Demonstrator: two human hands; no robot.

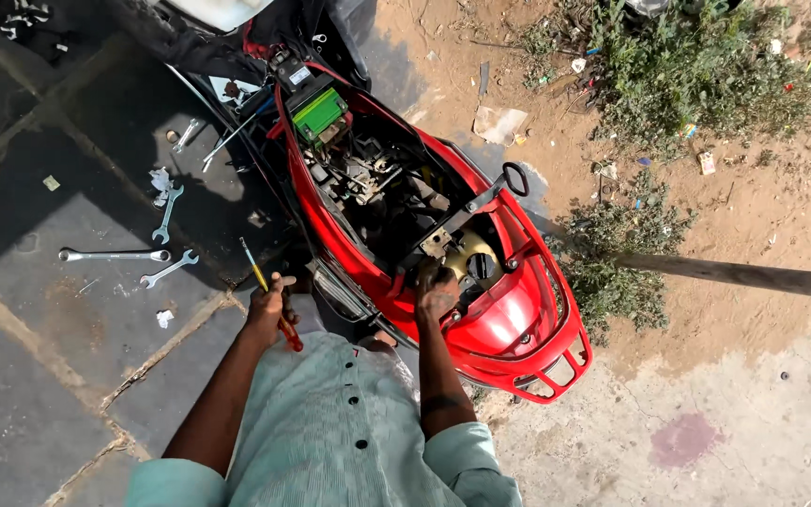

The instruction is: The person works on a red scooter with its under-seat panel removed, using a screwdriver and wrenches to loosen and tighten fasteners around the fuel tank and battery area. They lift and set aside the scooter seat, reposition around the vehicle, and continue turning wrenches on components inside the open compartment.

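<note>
Centrally, green battery (319, 113) atop red scooter (509, 319)

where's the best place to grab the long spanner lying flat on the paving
Probably mid-shaft on the long spanner, coming straight down from above. It lies flat and crosswise on the stone paving, and its slim bare shaft is clear of the two smaller spanners beside it.

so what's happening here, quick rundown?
A person stands over a red scooter whose open body shows the engine bay and a green battery. The left hand grips a screwdriver with a red and yellow handle; the right hand rests inside the rear of the body. Three wrenches lie on the stone paving.
</note>
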